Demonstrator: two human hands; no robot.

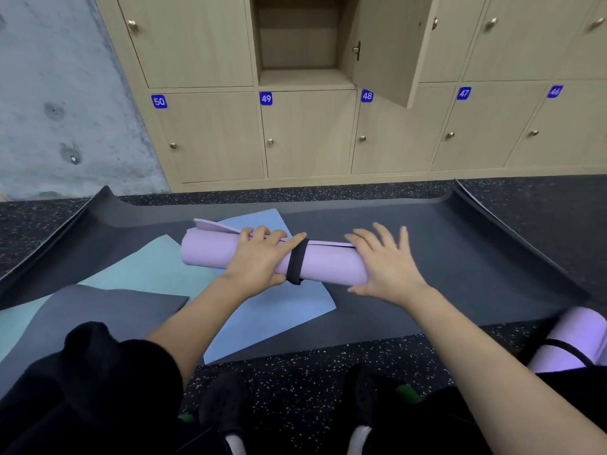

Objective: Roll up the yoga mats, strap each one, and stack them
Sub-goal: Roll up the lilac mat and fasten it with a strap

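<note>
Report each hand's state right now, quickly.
Left hand: curled round the rolled purple mat, beside the black strap.
Right hand: open, fingers straight, pressing on the same mat's right end.

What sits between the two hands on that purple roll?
A black strap wrapped round the rolled purple mat, beside the left hand; then bare mat to the right hand. Head view.

Bare left hand (261,259) and right hand (386,266); a black sleeve (98,362) bunched above the left forearm; black perforated shoes (226,407), toes seemingly white.
</note>
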